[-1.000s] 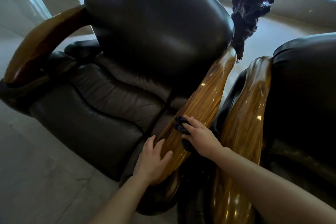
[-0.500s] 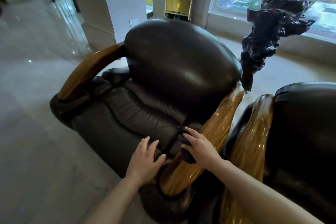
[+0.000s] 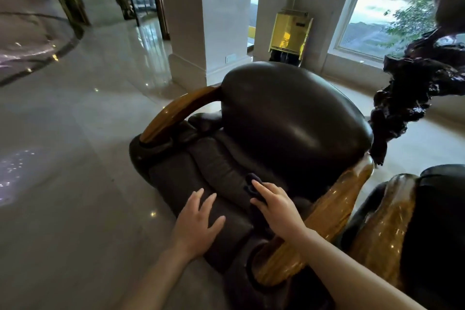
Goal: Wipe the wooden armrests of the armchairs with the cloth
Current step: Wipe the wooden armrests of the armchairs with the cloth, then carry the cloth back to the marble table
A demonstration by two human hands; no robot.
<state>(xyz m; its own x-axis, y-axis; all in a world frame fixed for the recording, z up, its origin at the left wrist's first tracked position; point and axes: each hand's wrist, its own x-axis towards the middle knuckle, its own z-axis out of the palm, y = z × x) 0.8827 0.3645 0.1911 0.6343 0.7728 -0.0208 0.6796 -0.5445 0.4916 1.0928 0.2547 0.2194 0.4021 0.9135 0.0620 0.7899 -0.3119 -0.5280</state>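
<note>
Polished grey stone floor (image 3: 75, 158) is seen filling the left half of the view, with pale pillars (image 3: 201, 7) and a bright window (image 3: 392, 7) behind. A gold-coloured box (image 3: 290, 33) is set against the wall between a pillar and the window. A dark leather armchair (image 3: 289, 118) with a rounded back is placed at the centre, viewed from above. Its far wooden armrest (image 3: 173, 114) is curved along the left side, and its near wooden armrest (image 3: 327, 219), glossy and golden with dark grain, is run along the right side. A second armchair (image 3: 437, 221) is partly shown at the right edge, its own wooden armrest (image 3: 382, 224) lying just beside the first chair's near armrest. A dark, gnarled sculpture (image 3: 412, 88) is seen rising behind the two chairs.

Two bare forearms are extended from the bottom edge. The left hand (image 3: 198, 221) is held over the seat cushion with fingers spread and nothing in it. The right hand (image 3: 274, 206) is held over the seat, left of the near armrest, its fingers closed loosely on a dark cloth (image 3: 251, 185), which is bunched beneath the fingertips and is off the wood.
</note>
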